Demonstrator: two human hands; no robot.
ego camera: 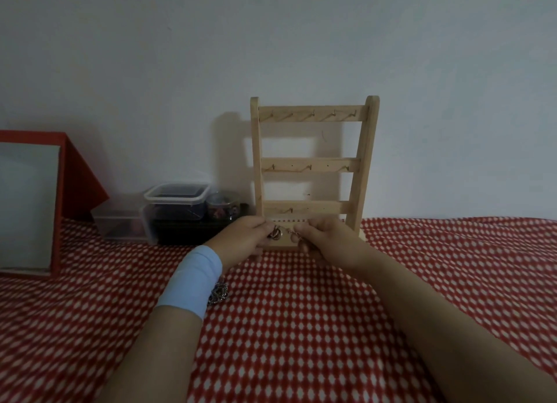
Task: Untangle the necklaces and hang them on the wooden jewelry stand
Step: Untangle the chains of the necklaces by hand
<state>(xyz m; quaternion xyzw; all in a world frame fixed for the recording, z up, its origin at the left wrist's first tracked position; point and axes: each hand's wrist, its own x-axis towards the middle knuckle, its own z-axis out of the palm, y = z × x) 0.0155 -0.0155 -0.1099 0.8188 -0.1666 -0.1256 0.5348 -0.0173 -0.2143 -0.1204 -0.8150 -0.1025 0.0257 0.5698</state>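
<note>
Before the slatted wooden stand, left hand and right hand pinch a tangled metal necklace.

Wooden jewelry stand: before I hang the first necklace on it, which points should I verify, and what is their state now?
1. Wooden jewelry stand upright on the checked cloth: ok.
2. Hooks on the top bar free: ok.
3. Grip: left hand and right hand both pinch the tangled necklaces in front of the stand's base: ok.
4. Necklaces separated: rings and chain look like one clump: not ok.
5. Second chain pile clear of the arm: it lies against the blue wristband: not ok.
6. Clasps open: too small to see: cannot tell.
</note>
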